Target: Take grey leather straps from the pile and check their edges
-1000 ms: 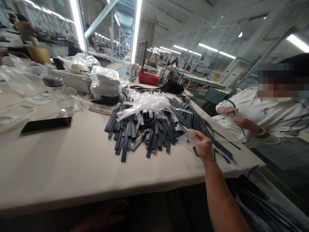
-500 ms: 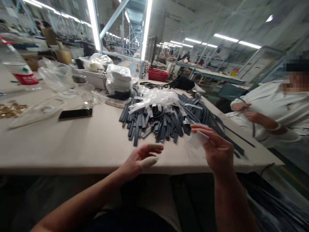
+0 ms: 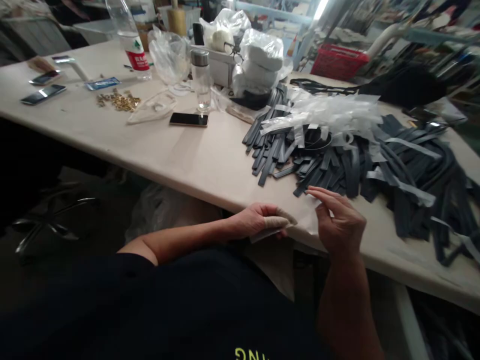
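Note:
My left hand (image 3: pixel 258 220), with pale covers on its thumb and a finger, is closed by the table's front edge. It pinches a thin white film strip (image 3: pixel 265 233), whose lower edge shows under the fingers. To its right, my right hand (image 3: pixel 340 220) is raised, thumb and fingers around the edge of a translucent white film (image 3: pixel 309 216). Whether the two white parts are one piece I cannot tell. Beyond both hands lies a heap of dark grey straps (image 3: pixel 315 167), with translucent white strips (image 3: pixel 333 115) piled on top.
A phone (image 3: pixel 188 119), a glass bottle (image 3: pixel 202 82), brass-coloured small parts (image 3: pixel 125 101) and a plastic bottle (image 3: pixel 135 52) stand or lie at the left on the pale table (image 3: pixel 210 165). Bagged white bundles (image 3: pixel 258 62) and a red basket (image 3: pixel 337 61) are at the back.
My view has turned left and down. My left hand has gone from open to pinching white film, and the hands are closer together. The person at the right has left view.

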`<state>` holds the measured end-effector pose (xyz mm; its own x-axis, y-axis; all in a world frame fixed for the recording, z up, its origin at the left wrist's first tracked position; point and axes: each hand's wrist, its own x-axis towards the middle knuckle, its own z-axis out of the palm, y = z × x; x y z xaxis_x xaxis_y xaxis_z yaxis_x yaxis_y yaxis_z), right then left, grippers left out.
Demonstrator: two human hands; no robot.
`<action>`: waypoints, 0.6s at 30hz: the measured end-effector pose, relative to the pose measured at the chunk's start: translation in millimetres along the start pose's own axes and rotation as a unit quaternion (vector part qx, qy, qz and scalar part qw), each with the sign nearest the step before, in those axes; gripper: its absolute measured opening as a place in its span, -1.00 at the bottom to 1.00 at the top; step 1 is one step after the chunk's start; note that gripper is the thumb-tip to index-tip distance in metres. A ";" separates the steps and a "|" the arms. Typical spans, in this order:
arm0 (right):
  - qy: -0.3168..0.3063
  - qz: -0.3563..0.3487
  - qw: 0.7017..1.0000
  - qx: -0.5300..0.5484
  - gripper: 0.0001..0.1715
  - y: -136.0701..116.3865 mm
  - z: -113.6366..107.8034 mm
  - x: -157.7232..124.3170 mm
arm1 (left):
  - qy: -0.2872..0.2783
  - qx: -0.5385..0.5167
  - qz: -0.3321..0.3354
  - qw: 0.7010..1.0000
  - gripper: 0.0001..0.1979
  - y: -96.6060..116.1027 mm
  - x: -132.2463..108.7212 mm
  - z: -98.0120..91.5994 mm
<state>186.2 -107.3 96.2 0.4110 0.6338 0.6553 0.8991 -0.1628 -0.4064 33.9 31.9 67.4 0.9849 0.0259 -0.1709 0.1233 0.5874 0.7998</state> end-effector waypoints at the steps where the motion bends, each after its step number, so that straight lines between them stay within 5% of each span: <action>1: -0.002 -0.005 1.000 -0.007 -0.70 2.2 5.5 -1.2 | 0.004 0.002 -0.010 1.000 -0.54 -3.1 -4.4 -4.2; 7: 0.005 -0.017 0.999 -0.031 -0.68 9.4 29.5 -4.2 | 0.012 0.041 -0.065 0.997 -0.52 -13.2 -17.4 -18.5; 18: 0.003 -0.066 0.997 -0.047 -0.68 19.4 39.2 -13.1 | 0.032 0.097 -0.136 0.985 -0.59 -35.8 -12.8 -27.4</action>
<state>192.4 -89.1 54.7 0.2890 0.6494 0.7034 0.9553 -0.1481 -0.2558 13.5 32.7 25.2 0.9034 -0.0567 -0.4250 0.4085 0.4148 0.8131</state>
